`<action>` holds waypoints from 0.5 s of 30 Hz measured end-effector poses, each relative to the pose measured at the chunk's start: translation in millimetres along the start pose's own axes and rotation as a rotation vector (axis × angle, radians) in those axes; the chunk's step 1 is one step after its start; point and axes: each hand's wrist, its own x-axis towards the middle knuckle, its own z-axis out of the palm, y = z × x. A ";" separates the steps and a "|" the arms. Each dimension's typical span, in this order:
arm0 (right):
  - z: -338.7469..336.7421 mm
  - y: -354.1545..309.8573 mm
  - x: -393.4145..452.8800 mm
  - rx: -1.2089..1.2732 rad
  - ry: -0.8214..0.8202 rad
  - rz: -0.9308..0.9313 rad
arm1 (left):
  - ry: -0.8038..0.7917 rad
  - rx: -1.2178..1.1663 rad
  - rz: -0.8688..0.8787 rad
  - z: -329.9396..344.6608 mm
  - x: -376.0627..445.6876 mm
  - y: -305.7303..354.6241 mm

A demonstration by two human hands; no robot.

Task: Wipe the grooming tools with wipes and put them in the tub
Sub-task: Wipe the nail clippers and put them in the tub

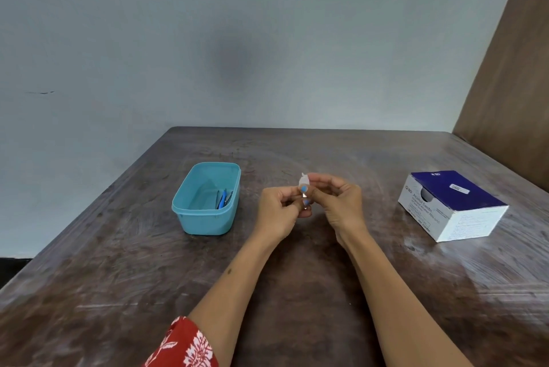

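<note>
I see both hands raised mid-table, fingers curled: left hand (277,209) pinches a small tool (305,199) with blue on it, right hand (335,200) pinches a white wipe (303,180) against it. Tool mostly hidden by fingers. Teal tub (190,218) to the left holds blue tools (223,199); swab box (451,206) right, near the table (118,277) edge.
</note>
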 end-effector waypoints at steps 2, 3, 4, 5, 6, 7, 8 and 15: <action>0.0 0.9 0.2 -0.012 -0.024 0.015 | -0.005 -0.004 -0.003 -0.5 0.3 1.0; -0.1 1.4 0.5 -0.009 -0.023 0.020 | -0.008 -0.004 -0.010 -0.6 0.4 1.4; -0.5 1.8 0.7 0.003 -0.019 0.028 | -0.010 -0.005 -0.014 -0.7 0.5 1.7; -0.9 1.8 0.9 0.023 -0.016 0.041 | -0.009 -0.009 -0.014 -1.0 0.7 2.0; -1.4 2.0 1.0 0.049 -0.015 0.055 | -0.005 -0.014 -0.013 -1.1 1.1 2.0; -2.0 2.0 1.1 0.073 -0.016 0.067 | 0.001 -0.017 -0.013 -1.4 1.5 2.1; -2.4 1.9 1.2 0.086 -0.021 0.076 | 0.006 -0.015 -0.012 -1.8 1.4 2.1; -3.8 -1.0 -0.9 0.027 -0.037 0.068 | -0.021 0.032 -0.002 -3.4 0.6 1.5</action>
